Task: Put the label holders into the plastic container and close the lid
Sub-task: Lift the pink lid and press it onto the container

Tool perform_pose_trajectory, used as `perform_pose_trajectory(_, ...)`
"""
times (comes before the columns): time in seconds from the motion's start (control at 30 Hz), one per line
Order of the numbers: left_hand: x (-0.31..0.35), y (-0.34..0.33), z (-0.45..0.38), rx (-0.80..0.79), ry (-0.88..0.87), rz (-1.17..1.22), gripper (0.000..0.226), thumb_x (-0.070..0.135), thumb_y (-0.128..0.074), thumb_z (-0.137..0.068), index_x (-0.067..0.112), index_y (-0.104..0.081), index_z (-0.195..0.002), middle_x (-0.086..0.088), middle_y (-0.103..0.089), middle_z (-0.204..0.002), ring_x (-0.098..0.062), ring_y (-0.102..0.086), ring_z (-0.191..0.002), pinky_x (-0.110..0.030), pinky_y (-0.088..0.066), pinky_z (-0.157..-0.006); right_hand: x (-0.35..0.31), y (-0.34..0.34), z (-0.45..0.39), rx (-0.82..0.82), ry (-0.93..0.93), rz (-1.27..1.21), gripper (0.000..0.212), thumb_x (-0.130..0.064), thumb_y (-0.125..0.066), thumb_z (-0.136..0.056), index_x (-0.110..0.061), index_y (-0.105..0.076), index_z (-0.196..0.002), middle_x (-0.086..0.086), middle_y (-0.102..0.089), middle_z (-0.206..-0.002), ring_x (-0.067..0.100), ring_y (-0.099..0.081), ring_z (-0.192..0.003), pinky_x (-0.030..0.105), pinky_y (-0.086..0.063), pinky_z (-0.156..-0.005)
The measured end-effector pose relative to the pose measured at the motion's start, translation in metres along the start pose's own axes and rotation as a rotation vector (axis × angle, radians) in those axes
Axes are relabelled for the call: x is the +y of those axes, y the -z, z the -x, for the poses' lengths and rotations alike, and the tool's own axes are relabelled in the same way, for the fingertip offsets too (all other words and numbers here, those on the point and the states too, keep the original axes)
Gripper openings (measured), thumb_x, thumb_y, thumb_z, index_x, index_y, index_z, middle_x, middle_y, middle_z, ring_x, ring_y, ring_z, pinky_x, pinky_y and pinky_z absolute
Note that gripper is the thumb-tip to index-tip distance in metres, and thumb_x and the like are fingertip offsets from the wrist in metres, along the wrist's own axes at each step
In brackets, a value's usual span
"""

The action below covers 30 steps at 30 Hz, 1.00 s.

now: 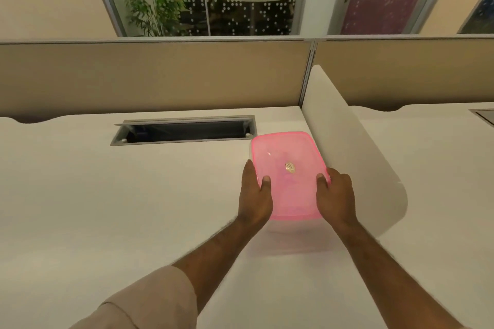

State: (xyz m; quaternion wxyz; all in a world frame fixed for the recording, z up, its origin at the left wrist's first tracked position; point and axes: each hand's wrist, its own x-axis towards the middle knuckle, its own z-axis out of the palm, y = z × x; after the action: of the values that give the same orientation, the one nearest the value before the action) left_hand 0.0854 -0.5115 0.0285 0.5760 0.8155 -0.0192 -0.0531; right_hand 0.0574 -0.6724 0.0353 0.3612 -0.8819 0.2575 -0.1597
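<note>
A plastic container with a translucent pink lid [290, 157] sits on the white desk [107, 195], right of centre, with the lid lying over it. A small sticker marks the lid's middle. My left hand [255, 195] grips the container's left side, thumb pressed on the lid. On the right side, my right hand [335, 195] holds it the same way. Faint shapes show through the lid, too blurred to name. No label holders lie loose on the desk.
A white curved divider [347, 155] rises just right of the container. An open cable tray slot [184, 131] is cut into the desk behind it. A beige partition [160, 75] closes the desk's far edge, with glass walls beyond.
</note>
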Motion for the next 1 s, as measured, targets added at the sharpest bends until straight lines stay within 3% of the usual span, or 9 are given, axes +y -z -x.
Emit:
perform_pose_trajectory(0.1,-0.006,0.001,-0.008,0.057,0.052,-0.102,0.055,0.029,-0.036,-0.102,0.011,-0.021,-0.153,-0.006,-0.027,-0.158,-0.025,-0.026,-0.145,-0.044,-0.026,-0.119,-0.001,-0.004,0.004,-0.004,-0.015,-0.015,0.037,-0.023,-0.047,-0.097,0.000,-0.054,-0.125,0.023,-0.049,-0.117,0.042,-0.055,-0.103,0.045,-0.046,-0.093)
perform_pose_trajectory(0.2,-0.003,0.002,-0.011,0.091,0.088,-0.234,0.042,0.033,-0.036,-0.101,0.011,-0.044,-0.135,-0.012,-0.045,-0.132,-0.031,-0.048,-0.123,-0.045,-0.044,-0.105,0.000,-0.006,0.005,-0.010,-0.024,-0.007,0.038,-0.023,-0.046,-0.097,0.001,-0.051,-0.127,0.024,-0.050,-0.119,0.043,-0.053,-0.107,0.046,-0.044,-0.095)
perform_pose_trajectory(0.3,0.002,0.003,-0.008,0.048,0.137,-0.266,0.039,0.037,-0.033,-0.101,0.015,-0.044,-0.132,-0.011,-0.043,-0.123,-0.031,-0.057,-0.104,-0.041,-0.050,-0.094,-0.001,-0.006,0.003,-0.018,-0.021,0.030,0.038,-0.025,-0.047,-0.097,0.000,-0.053,-0.124,0.024,-0.053,-0.115,0.044,-0.054,-0.104,0.047,-0.046,-0.092)
perform_pose_trajectory(0.4,0.004,0.005,-0.010,0.008,0.169,-0.259,0.039,0.037,-0.031,-0.102,0.019,-0.038,-0.136,-0.009,-0.039,-0.125,-0.030,-0.058,-0.101,-0.043,-0.053,-0.092,-0.001,-0.006,0.002,-0.035,-0.007,0.073,0.042,-0.031,-0.047,-0.096,-0.002,-0.052,-0.127,0.024,-0.054,-0.113,0.044,-0.054,-0.104,0.046,-0.046,-0.091)
perform_pose_trajectory(0.5,0.003,0.005,-0.012,-0.015,0.150,-0.232,0.042,0.034,-0.032,-0.102,0.019,-0.032,-0.141,-0.009,-0.035,-0.129,-0.024,-0.053,-0.101,-0.041,-0.053,-0.093,-0.002,-0.008,0.002,-0.038,-0.011,0.082,0.048,-0.033,-0.047,-0.096,-0.003,-0.049,-0.134,0.025,-0.056,-0.117,0.043,-0.054,-0.110,0.045,-0.044,-0.093)
perform_pose_trajectory(0.63,-0.002,0.003,-0.010,-0.027,0.102,-0.202,0.052,0.037,-0.036,-0.101,0.018,-0.023,-0.147,-0.006,-0.031,-0.134,-0.024,-0.049,-0.116,-0.042,-0.051,-0.099,-0.003,-0.012,0.004,-0.014,-0.002,0.103,0.051,-0.037,-0.047,-0.095,-0.004,-0.048,-0.134,0.022,-0.058,-0.119,0.043,-0.054,-0.112,0.047,-0.046,-0.092)
perform_pose_trajectory(0.8,-0.004,0.000,-0.002,0.079,0.117,-0.197,0.038,0.038,-0.032,-0.102,0.014,-0.045,-0.128,-0.007,-0.045,-0.123,-0.020,-0.052,-0.094,-0.035,-0.051,-0.085,-0.002,-0.015,0.006,0.026,0.008,0.125,0.048,-0.037,-0.048,-0.095,-0.005,-0.051,-0.130,0.022,-0.058,-0.114,0.043,-0.054,-0.107,0.046,-0.046,-0.088)
perform_pose_trajectory(1.0,-0.012,-0.001,0.000,0.134,0.026,-0.270,0.034,0.029,-0.028,-0.103,0.009,-0.055,-0.113,-0.009,-0.060,-0.105,-0.021,-0.057,-0.090,-0.029,-0.045,-0.074,-0.003,-0.014,0.008,0.018,0.007,0.162,0.049,-0.040,-0.049,-0.094,-0.009,-0.048,-0.132,0.023,-0.054,-0.111,0.043,-0.052,-0.105,0.045,-0.047,-0.086)
